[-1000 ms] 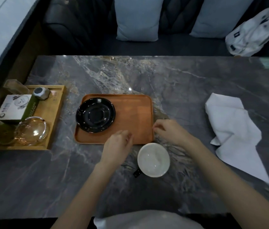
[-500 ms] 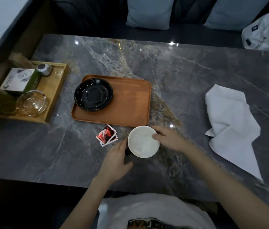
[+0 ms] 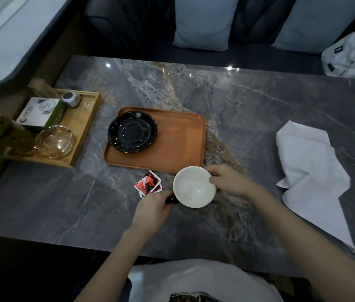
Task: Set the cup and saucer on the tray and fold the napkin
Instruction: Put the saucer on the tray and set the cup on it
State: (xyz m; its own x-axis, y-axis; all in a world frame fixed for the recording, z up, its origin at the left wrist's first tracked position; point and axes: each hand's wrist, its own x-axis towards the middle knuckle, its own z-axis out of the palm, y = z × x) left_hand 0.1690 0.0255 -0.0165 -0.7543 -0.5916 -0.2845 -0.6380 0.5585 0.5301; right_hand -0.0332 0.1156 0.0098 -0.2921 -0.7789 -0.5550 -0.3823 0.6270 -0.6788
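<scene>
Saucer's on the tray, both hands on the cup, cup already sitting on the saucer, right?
Not quite. In the head view the cup stands on the table, near the tray. The saucer is on the tray, and the left hand and right hand both hold the cup.

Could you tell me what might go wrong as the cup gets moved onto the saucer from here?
1. The white-lined ceramic cup sits right at the orange wooden tray's near rim; a low lift might clip it.
2. The glossy black saucer lies in the tray's left half, near its edge; an off-centre landing could tip it.
3. The left hand holds the dark handle beside red sachets, which it may brush.
</scene>
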